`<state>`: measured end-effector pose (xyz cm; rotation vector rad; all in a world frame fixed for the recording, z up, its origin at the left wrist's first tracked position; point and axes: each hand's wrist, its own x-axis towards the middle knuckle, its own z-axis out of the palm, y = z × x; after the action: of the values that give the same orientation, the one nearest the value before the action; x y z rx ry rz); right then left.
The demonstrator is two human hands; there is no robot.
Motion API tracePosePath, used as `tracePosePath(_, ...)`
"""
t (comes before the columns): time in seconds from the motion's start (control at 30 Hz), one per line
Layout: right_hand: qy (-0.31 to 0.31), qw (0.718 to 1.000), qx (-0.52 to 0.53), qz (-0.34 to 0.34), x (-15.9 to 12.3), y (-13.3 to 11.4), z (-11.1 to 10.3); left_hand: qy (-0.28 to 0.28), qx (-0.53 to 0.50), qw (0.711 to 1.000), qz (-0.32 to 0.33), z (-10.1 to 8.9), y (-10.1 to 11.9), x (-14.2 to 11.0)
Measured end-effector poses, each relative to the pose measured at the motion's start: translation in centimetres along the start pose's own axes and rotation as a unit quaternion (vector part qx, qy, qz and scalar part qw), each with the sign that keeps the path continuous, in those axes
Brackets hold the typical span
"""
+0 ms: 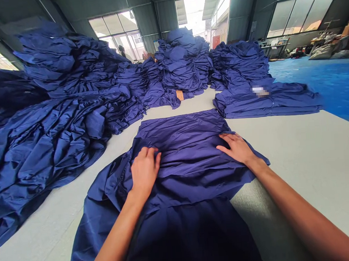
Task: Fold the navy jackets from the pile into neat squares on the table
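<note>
A navy-blue cloth garment (189, 184) lies wrinkled on the pale table in front of me, its upper part folded into a rough rectangle. My left hand (144, 169) rests on its left side, fingers curled down into the cloth and thumb pointing forward; the fingertips are partly hidden. On the right side of the same garment lies my right hand (235, 147), fingers stretched out and thumb apart, touching the fabric. The garment's lower part spreads loosely toward me and to the left, beneath my left forearm.
Flat folded navy garments (266, 102) lie at the table's far right, with a pale label on top. Loose navy cloth (60, 140) covers the left side. Tall heaps of it (185, 63) stand behind. An orange-brown tag (179, 95) shows among them. Blue floor (329, 79) lies beyond the pale table (304, 151).
</note>
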<state>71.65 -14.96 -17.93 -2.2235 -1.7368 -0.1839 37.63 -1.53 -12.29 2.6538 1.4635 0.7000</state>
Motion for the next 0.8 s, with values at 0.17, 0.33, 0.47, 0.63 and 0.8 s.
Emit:
tracePosePath(0.17, -0.020, 0.999, 0.006, -0.043, -0.1, 0.1, 0.7, -0.124, -0.033, 0.975, 0.183, 2.8, 0.8, -0.6)
tracePosePath(0.33, -0.057, 0.997, 0.006, -0.054, -0.1, 0.5, 1.8, -0.218, 0.021, 0.961, 0.168, 5.6, -1.5, -0.6)
tracePosePath(0.47, -0.090, 0.994, 0.010, -0.059, -0.2, 0.8, 1.7, -0.247, 0.057, 0.946, 0.200, 4.7, -2.2, -0.4)
tracePosePath(0.63, -0.057, 0.995, 0.025, -0.072, 0.1, 0.7, 0.7, -0.174, 0.047, 0.950, 0.254, 3.1, -1.3, 0.1)
tracePosePath(0.8, -0.036, 0.999, -0.001, 0.020, 0.1, 0.9, 1.5, -0.135, 0.010, 0.965, 0.225, 4.6, -1.5, 0.0)
